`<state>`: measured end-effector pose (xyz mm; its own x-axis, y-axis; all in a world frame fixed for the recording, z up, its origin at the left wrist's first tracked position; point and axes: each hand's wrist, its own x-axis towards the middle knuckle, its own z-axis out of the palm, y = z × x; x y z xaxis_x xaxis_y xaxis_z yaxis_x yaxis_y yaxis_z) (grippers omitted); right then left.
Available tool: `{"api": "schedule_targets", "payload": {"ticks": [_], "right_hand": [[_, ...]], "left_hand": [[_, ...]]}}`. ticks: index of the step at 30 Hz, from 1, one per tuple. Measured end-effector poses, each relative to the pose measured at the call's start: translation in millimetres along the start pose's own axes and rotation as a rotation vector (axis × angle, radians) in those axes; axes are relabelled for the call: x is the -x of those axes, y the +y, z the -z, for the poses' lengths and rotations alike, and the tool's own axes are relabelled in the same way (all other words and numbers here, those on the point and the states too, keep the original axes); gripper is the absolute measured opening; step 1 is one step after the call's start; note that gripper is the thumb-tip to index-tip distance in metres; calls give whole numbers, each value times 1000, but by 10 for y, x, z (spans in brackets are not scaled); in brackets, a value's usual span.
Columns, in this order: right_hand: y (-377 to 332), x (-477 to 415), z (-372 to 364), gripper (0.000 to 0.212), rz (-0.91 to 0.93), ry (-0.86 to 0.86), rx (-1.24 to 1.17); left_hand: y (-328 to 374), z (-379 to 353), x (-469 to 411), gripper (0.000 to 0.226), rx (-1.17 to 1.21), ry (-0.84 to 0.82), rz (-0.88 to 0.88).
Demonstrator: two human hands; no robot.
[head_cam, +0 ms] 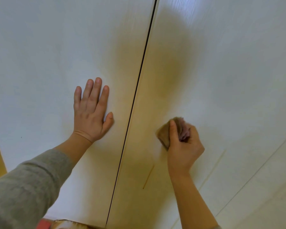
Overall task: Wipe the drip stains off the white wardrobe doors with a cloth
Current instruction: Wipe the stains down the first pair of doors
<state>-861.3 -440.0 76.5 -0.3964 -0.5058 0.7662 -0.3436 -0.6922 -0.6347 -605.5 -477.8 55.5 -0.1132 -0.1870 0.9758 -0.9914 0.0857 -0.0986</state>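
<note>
Centre-left of frame: left hand [91, 113] spread flat, fingers straight, palm pressed on left wardrobe door [40, 63]. Grey sleeve [23, 187] on that arm, lower left. Right of centre: right hand [183, 146] curled round bunched tan cloth [163, 135], holding it against right wardrobe door [229, 80], near dark gap [135, 96] between doors. Thin brownish drip stain [148, 176] on right door, lower centre, below cloth and apart from it. Cloth slightly blurred.

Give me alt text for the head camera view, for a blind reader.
A right hand grips a brown cloth against the right white wardrobe door, above a thin brownish drip stain. The left hand lies flat on the left door, fingers straight.
</note>
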Motion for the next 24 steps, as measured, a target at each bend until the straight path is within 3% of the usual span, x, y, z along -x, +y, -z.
{"api": "schedule_targets", "payload": {"ticks": [4,7,10,12,14,20,24], "right_hand": [[442,569,95,34,-48,-82,97],[495,794,185,26,-239,-123,47],[317,642,281,5,-424,94,-77],[91,327,311,7,-414,271,-150],[-126,-22,299,5,-375,327,-248],[-266,-436,187,10,-230,148,-175],[223,115,330,14,-345,149,-148]], "left_hand": [[11,7,-13,67,-6,-7,6],[26,61,-37,66,-2,-32,32],[206,226,-46,62,93,-64,101],[447,302,-90,60,168,-53,54],[672,268,-148,61,207,-42,5],[731,-48,-141,64,114,-12,-3],[751,-119,-143,63,99,41,-32]]}}
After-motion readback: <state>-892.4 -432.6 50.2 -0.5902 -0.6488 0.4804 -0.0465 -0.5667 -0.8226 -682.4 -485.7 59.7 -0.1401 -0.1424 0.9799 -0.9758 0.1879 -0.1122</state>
